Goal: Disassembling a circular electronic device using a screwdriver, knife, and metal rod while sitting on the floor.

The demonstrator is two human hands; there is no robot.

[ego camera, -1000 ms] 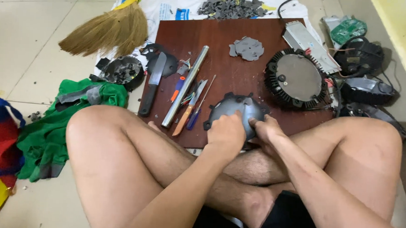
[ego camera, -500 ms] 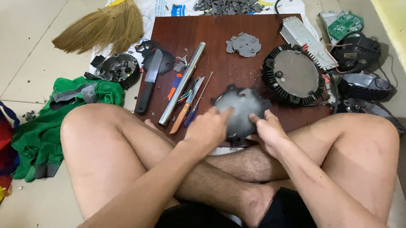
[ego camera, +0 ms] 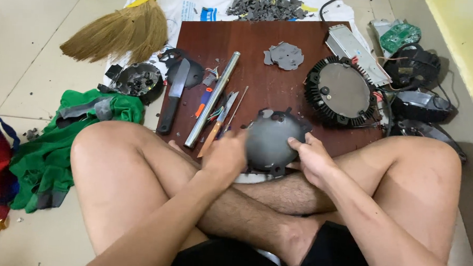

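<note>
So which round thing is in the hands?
The smooth grey dome, gripped by both hands at the board's near edge. The black finned disc lies untouched further right.

One package only: a white woven plastic sack with blue and green print patches [ego camera: 207, 8], lying flat on the floor at the far edge, partly under the far end of the brown wooden board [ego camera: 259, 71]. No labels, signs or screens visible.

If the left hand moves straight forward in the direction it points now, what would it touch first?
The left hand points up and to the right, against the edge of the grey round metal cover, so it would meet that cover at once. The hand is blurred, so I cannot tell whether it touches the cover already.
</note>
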